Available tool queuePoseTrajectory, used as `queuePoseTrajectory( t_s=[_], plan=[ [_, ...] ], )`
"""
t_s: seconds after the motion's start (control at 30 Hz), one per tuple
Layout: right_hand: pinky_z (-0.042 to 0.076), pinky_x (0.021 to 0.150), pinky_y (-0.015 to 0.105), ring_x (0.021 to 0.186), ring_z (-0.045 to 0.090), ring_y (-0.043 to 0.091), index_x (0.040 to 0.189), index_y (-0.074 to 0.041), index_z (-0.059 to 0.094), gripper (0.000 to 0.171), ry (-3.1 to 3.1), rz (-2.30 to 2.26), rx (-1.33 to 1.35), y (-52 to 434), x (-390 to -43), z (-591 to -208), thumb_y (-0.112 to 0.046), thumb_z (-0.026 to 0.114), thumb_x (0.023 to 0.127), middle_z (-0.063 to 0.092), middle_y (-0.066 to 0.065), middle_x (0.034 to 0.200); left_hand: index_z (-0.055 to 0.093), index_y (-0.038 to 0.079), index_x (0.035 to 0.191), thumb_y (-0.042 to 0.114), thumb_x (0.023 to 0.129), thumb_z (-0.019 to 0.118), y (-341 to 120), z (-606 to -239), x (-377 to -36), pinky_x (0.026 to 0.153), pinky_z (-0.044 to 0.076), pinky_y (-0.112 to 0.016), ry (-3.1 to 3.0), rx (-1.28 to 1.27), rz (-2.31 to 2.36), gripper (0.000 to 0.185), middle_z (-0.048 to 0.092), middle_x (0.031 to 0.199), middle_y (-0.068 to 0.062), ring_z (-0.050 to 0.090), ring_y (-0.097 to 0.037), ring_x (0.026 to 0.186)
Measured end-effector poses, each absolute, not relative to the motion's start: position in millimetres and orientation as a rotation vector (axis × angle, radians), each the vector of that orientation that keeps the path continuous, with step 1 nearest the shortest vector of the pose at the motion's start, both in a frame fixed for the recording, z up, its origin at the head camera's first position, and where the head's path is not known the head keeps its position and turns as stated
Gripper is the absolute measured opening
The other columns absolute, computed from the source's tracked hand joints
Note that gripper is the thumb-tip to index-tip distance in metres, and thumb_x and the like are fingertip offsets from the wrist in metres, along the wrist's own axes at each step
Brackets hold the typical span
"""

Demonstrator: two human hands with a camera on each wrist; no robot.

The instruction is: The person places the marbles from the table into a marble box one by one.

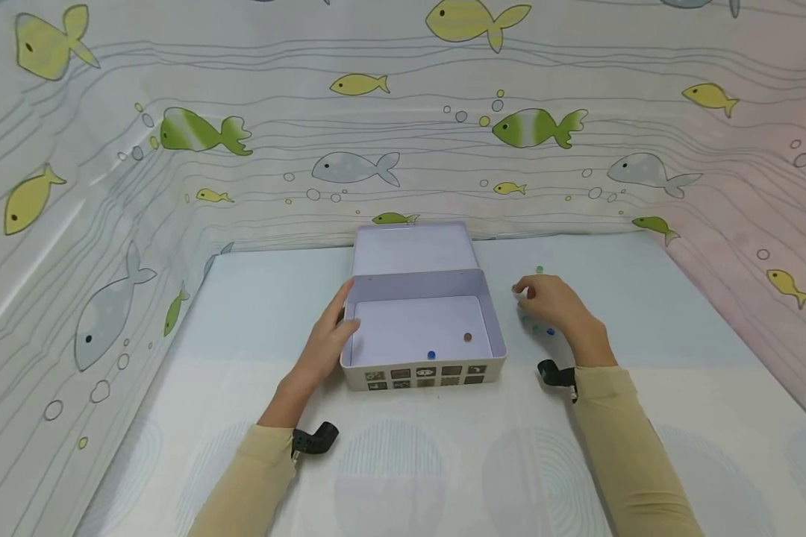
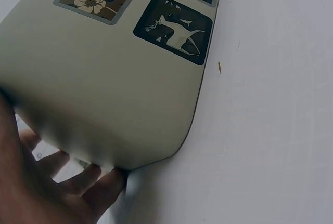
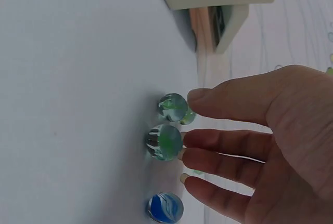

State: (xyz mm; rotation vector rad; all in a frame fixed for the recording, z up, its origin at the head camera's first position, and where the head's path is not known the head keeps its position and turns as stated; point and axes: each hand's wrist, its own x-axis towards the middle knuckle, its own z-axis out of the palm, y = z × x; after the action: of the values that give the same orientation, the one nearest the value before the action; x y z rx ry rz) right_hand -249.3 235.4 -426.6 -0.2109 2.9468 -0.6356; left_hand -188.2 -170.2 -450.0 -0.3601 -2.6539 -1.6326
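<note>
My left hand (image 1: 324,339) grips the left side of an open purple-lined box (image 1: 403,379), thumb over its rim and fingers outside. In the left wrist view those fingers (image 2: 104,190) meet the box's picture-printed body. Inside lie a blue marble (image 1: 431,355) and a brown marble (image 1: 467,337). Right of the box, my right hand (image 1: 554,302) is bent over the table, thumb and index close together. Near its fingertips are two clear-green marbles (image 3: 165,142) and a blue-white marble (image 3: 165,207). A yellowish-green marble (image 3: 188,117) shows partly behind the thumb. Whether the hidden index pinches anything is unclear.
The box's hinged lid (image 1: 413,248) stands raised at the back. A green marble (image 1: 539,269) sits beyond the right hand. Fish-printed cloth (image 1: 416,119) rises behind and beside the pale table (image 1: 403,477). A black camera mount (image 1: 314,438) is strapped to each wrist.
</note>
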Motion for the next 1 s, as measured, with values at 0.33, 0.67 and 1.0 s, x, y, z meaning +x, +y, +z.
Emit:
queuePoseTrajectory(
  t_s=[0.33, 0.67, 1.0],
  plan=[
    [0.048, 0.072, 0.038, 0.088, 0.057, 0.028, 0.109, -0.005, 0.073, 0.022, 2.98, -0.605, -0.246, 235.1, -253.5, -436.6, -0.012, 0.059, 0.092, 0.066, 0.016, 0.102, 0.01, 0.029, 0.161, 0.016, 0.1, 0.042, -170.2, -446.2, -187.7, 0.126, 0.013, -0.054, -2.667, -0.343, -1.663, 0.069, 0.008, 0.168, 0.005, 0.01, -0.024, 0.157],
    [0.047, 0.071, 0.038, 0.088, 0.056, 0.028, 0.105, -0.006, 0.071, 0.02, 2.992, -0.65, -0.248, 234.2, -251.7, -437.6, -0.01, 0.057, 0.092, 0.064, 0.015, 0.099, 0.011, 0.015, 0.161, 0.01, 0.098, 0.041, -161.0, -411.2, -167.5, 0.125, 0.015, -0.057, -2.693, -0.357, -1.664, 0.07, 0.011, 0.169, -0.008, 0.013, -0.033, 0.156],
    [0.047, 0.079, 0.042, 0.092, 0.054, 0.029, 0.109, -0.002, 0.071, 0.024, 3.054, -0.815, -0.382, 228.5, -247.7, -423.9, -0.008, 0.055, 0.091, 0.064, 0.015, 0.099, 0.012, 0.018, 0.161, 0.011, 0.099, 0.041, -160.1, -409.7, -165.7, 0.125, 0.015, -0.055, -2.69, -0.336, -1.682, 0.069, 0.011, 0.169, -0.006, 0.014, -0.032, 0.156]
  ],
)
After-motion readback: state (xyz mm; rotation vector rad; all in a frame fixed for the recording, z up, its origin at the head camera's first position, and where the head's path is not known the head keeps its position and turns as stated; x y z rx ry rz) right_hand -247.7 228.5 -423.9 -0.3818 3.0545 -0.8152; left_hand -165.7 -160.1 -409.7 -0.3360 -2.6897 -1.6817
